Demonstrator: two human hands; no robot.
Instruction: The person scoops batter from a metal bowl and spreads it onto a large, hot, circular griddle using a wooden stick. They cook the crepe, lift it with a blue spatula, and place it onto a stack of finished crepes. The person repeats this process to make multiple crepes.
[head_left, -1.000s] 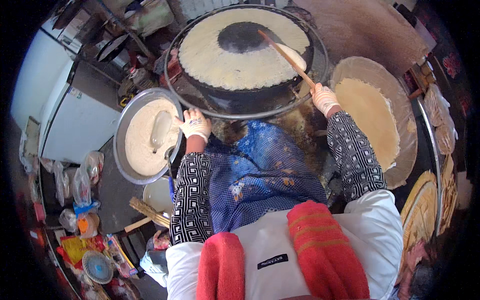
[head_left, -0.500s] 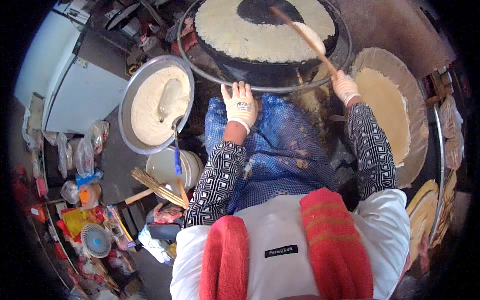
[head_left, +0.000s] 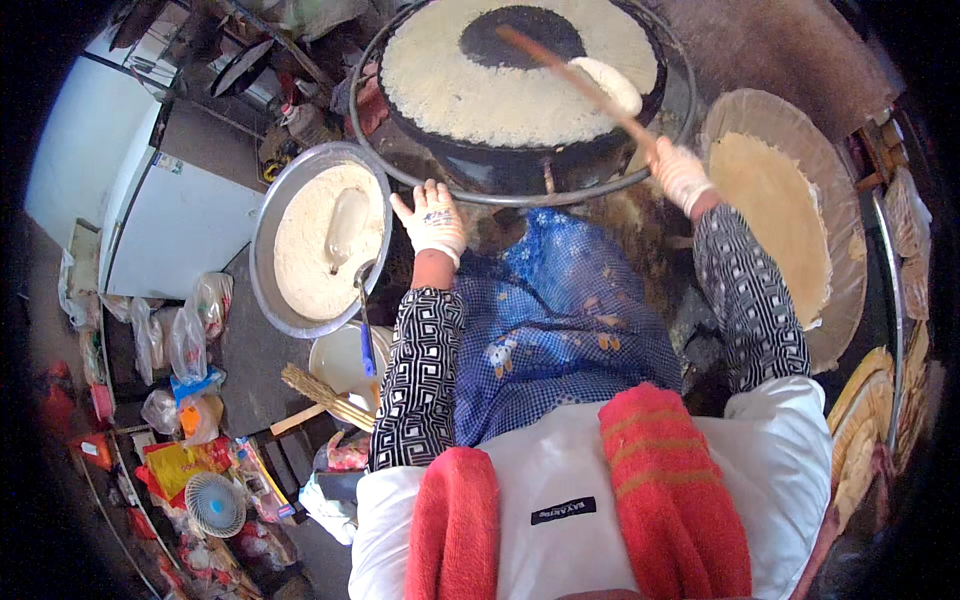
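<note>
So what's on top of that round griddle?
A ring of pale batter, a pale lump toward its right, and above, a stick in the right hand. The griddle shows dark in the middle; its surface under batter and lump is covered.

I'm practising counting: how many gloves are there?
2: one glove on the left hand, near the bowl; one on the right hand, holding the stick. More may be hidden.

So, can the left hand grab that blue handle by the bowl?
Probably yes. The left hand looks empty, and the blue handle sticks out past the metal bowl close by. Nothing seems to block the way, though the hand would likely have to draw back a little.
</note>
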